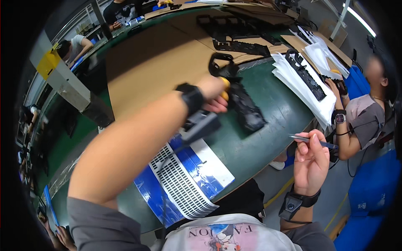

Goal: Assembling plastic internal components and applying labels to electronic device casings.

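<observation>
My left hand [214, 94], with yellow finger covers on its fingertips, reaches across the green table and is closed on the edge of a long black plastic frame [247, 106]. Hand and frame are both smeared by motion, and the thumb's grip is partly hidden. The frame has a loop-shaped end [220, 62] pointing away from me. My right hand [310, 163] is raised off the table's near right side, palm up, pinching metal tweezers [316, 141] whose tips point left. Under my left forearm lies a sheet of small black stickers [178, 184] in rows, on a blue and white board [205, 167].
Brown cardboard [142, 62] covers the far table, with several more black frames [243, 47] on it. White foam sheets [289, 71] carry another frame [307, 79] at the right. A co-worker [362, 108] sits there. A grey post [63, 83] stands at the left.
</observation>
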Available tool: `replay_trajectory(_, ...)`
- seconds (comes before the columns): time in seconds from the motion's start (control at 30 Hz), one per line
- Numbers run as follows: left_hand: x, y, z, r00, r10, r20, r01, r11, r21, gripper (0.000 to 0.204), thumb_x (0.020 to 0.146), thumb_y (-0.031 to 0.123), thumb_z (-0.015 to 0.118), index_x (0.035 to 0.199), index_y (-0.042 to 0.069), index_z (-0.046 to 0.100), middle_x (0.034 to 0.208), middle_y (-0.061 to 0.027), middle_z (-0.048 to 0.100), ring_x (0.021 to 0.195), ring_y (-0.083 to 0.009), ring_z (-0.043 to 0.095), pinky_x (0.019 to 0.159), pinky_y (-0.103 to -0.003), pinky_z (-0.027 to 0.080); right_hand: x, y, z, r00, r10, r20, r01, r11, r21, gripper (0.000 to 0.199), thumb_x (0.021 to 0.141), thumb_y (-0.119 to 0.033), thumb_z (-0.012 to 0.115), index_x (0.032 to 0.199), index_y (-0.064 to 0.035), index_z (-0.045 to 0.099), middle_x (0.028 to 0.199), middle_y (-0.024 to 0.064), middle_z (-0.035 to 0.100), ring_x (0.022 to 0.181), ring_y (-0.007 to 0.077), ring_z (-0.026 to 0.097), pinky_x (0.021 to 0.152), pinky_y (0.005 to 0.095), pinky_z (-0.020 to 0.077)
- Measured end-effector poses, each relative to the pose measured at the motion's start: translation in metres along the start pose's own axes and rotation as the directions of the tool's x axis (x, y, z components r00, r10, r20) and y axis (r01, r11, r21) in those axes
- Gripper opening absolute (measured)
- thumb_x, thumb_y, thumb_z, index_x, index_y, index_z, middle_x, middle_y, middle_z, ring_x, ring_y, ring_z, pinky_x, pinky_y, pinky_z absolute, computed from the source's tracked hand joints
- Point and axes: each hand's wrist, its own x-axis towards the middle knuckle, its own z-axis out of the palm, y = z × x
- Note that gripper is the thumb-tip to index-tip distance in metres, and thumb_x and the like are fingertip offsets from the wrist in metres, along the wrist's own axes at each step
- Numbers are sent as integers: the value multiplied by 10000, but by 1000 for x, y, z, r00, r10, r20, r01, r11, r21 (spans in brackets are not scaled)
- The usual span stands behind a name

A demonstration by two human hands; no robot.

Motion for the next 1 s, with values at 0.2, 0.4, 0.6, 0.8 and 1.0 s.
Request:
replay_trajectory(0.2,-28,-17,-53,905,183,-383,-90,964,249,260,789,272,457,724,48,573,509,-23,464,357,-101,414,342,-227,359,9,9,14,996,45,72,-48,998,31,110,818,-76,480,882,12,495,835,189,573,586,109,490,451,189,379)
replay_trajectory(0.4,-17,-23,-17,926,292,-238,-54,728,683,378,719,322,572,822,-41,592,779,-159,601,703,-240,588,621,-346,456,3,18,43,985,116,130,-119,993,12,110,812,-67,491,889,10,501,866,194,564,594,102,487,476,189,391)
replay_trajectory(0.6,-89,-39,-50,868,405,-288,-494,766,-411,135,800,74,459,901,-2,507,825,-93,543,740,-162,586,617,-276,515,2,22,34,975,170,141,-168,985,-29,122,807,-47,497,909,20,498,915,208,556,657,120,532,579,204,462)
replay_trajectory(0.8,-191,-120,-64,685,290,-668,-682,576,-450,304,764,37,502,1051,-50,450,981,-117,542,852,-152,551,753,-259,457,2,57,75,849,339,406,-328,940,-97,131,800,-30,504,915,33,498,894,186,568,678,141,583,613,246,506)
replay_trajectory(1.0,-218,-156,-42,792,93,-603,-607,214,-765,281,793,64,455,1070,16,457,952,-98,566,819,-184,569,726,-327,486,-5,102,125,640,599,481,-384,792,-475,126,759,-42,567,854,26,521,723,66,560,570,85,540,474,181,436)
